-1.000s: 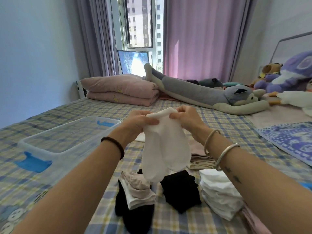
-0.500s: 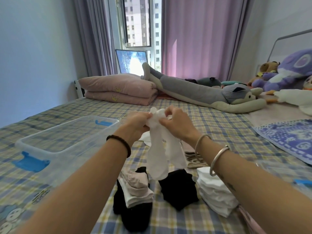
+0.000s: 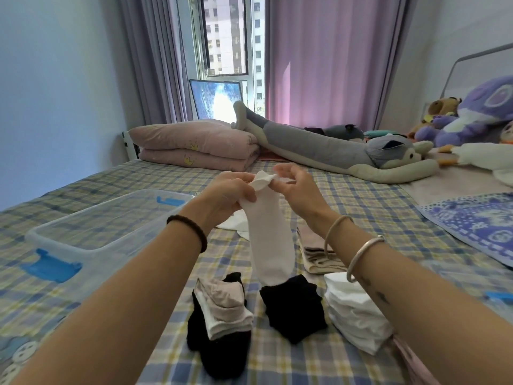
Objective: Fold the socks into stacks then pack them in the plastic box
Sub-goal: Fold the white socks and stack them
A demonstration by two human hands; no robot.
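Head view: the white sock (image 3: 270,240), spread wide a second ago, now hangs narrow just above the black stack (image 3: 294,307), its cuff pinched by the left hand (image 3: 230,193) and right hand (image 3: 297,190), probably aligned for folding; the plastic box (image 3: 116,254), left of that stack, shows no socks inside.

- White sock (image 3: 270,234): long and plain, hanging upright over the bed, toe down just above the black stack. Left hand (image 3: 230,194) and right hand (image 3: 298,190) pinch its cuff.
- Mixed stack (image 3: 222,307): beige and white folded socks on top of black ones, near centre-left.
- Black stack (image 3: 294,307): folded, just right of the mixed stack.
- White stack (image 3: 352,315): tall and folded, near right.
- Loose beige socks (image 3: 319,257): lying flat, beyond the white stack.
- Loose white socks (image 3: 233,222): lying behind the held sock.
- Plastic box (image 3: 116,262): clear with blue latches, open-topped, on the bed at left.
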